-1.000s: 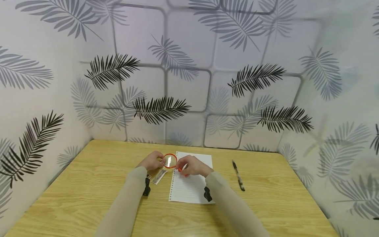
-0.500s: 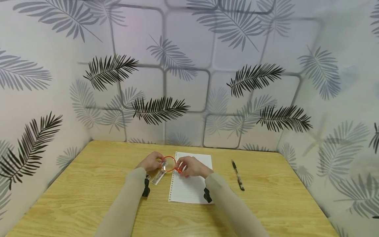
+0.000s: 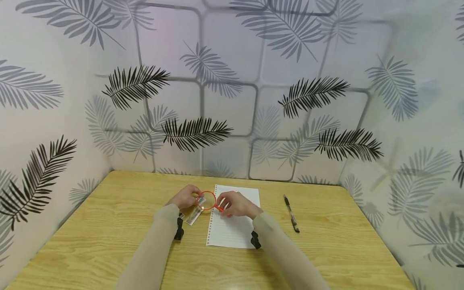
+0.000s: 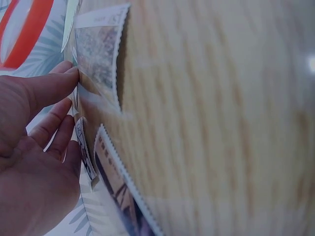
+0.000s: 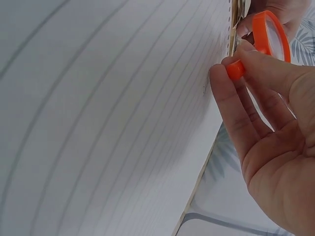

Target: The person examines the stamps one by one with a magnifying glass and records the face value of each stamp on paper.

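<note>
My right hand [image 3: 237, 204] pinches the handle of a red-rimmed magnifying glass [image 3: 214, 204], its lens facing left over the paper's edge. In the right wrist view, thumb and fingers [image 5: 266, 78] close around the orange-red handle [image 5: 236, 70]. My left hand [image 3: 185, 197] is just left of the lens, thumb and forefinger at the edge of a small stamp [image 3: 201, 199] partly seen through the glass. In the left wrist view, the left hand [image 4: 39, 142] lies beside a perforated stamp [image 4: 98, 54] and another stamp [image 4: 118, 182]; its fingertips are partly hidden.
Lined paper [image 3: 232, 231] with punched holes lies under the right hand. A black pen [image 3: 291, 213] lies farther right on the wooden table [image 3: 108, 225]. A leaf-patterned wall covering [image 3: 232, 104] rises behind the table.
The magnifying glass has dipped slightly and tilted, and the bright reflection in its lens has shrunk, so the stamp shows through. Both hands stay nearly in place.
</note>
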`<state>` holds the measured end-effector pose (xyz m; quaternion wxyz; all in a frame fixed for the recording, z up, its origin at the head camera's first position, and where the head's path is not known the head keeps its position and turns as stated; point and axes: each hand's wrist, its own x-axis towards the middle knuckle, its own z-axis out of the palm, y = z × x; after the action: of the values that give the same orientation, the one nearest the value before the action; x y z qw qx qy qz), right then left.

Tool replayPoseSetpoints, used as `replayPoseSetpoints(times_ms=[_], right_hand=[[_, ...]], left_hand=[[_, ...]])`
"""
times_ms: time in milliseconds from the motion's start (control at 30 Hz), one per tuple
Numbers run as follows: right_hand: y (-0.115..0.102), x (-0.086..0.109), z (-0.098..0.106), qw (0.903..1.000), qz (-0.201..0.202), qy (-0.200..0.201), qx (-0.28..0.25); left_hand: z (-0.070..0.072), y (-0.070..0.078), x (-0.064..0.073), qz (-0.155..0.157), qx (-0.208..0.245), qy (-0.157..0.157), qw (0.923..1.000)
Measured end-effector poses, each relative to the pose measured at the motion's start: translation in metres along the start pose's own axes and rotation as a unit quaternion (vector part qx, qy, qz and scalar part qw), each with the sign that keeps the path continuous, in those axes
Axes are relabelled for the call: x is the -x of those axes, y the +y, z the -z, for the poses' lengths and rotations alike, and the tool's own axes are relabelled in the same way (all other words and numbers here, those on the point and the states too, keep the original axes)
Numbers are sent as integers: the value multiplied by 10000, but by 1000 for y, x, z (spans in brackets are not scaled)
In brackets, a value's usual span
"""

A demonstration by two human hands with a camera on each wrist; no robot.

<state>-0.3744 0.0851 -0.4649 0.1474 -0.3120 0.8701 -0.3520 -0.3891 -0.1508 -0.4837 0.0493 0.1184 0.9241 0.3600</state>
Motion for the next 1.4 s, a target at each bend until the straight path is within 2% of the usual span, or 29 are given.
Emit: replayPoseSetpoints(times_ms=[300, 467, 667, 1167, 1400], right_hand=[[-2, 3, 3, 10000, 77, 12, -57], [-2, 6, 2, 9999, 46, 25, -162], [-2, 5, 2, 9999, 77, 19, -150], [0, 9, 3, 9996, 101, -69, -266], [4, 13, 8, 9999, 86, -102, -97]], left_hand=[[1, -2, -1, -128, 6, 18, 9999], [0, -1, -1, -100, 130, -70, 9998], [0, -2, -2, -45, 110, -32, 9999], [-3, -6, -1, -325, -44, -20, 9995], [-2, -7, -6, -413, -140, -83, 9990]])
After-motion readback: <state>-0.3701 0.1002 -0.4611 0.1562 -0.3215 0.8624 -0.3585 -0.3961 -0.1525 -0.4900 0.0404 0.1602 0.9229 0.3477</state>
